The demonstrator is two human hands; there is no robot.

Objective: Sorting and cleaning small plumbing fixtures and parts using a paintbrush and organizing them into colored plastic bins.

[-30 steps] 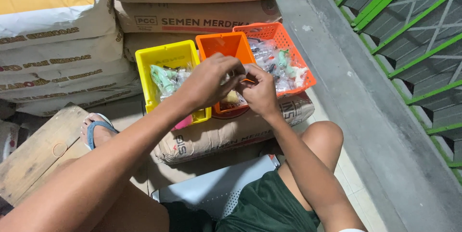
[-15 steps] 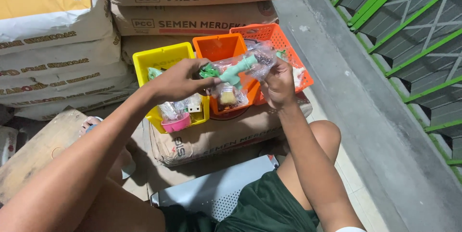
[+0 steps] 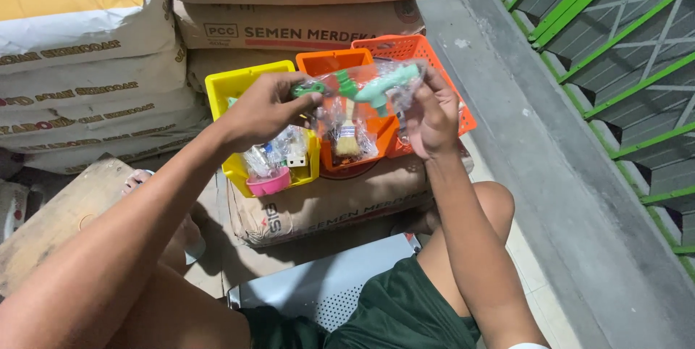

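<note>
Both hands (image 3: 264, 110) grip bagged tap (image 3: 376, 88) (green)

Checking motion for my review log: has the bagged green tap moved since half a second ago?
Yes. The bagged green tap has risen slightly, now level with the orange bin top edge.

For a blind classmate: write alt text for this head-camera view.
Two bare hands, left hand and right hand, hold up a clear bag with a green plastic tap above a yellow bin, orange bin and orange basket resting on stacked sacks.

Both hands (image 3: 347, 110) hold a bagged green tap (image 3: 376, 88) (above baskets (image 3: 449, 95)).
</note>
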